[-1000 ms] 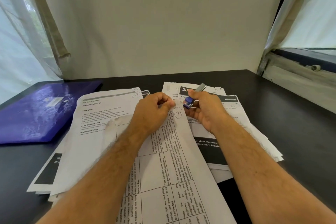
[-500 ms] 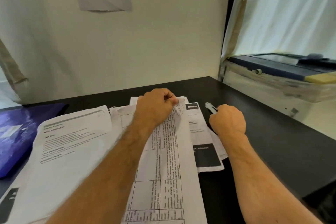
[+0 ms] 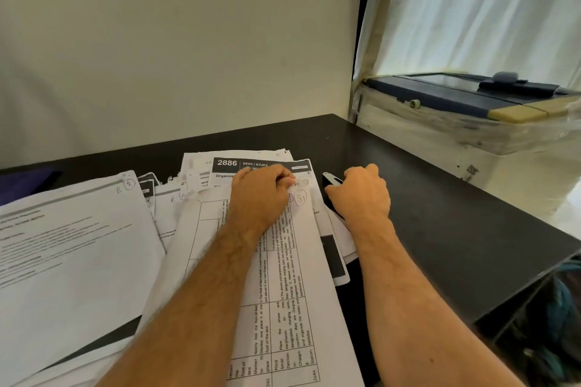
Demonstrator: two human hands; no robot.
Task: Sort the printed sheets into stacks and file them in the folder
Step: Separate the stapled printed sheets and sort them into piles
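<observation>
I see my left hand [image 3: 261, 195] pinching the table-printed sheet [image 3: 283, 292] at its top corner. At its 3 o'clock, my right hand [image 3: 361, 195] curls round a stapler [image 3: 331, 180] on the bench [image 3: 440, 229].

Two bare, hairy forearms, sleeveless to the frame edge, left hand [image 3: 261, 195] and right hand [image 3: 361, 195] ringless.
</observation>
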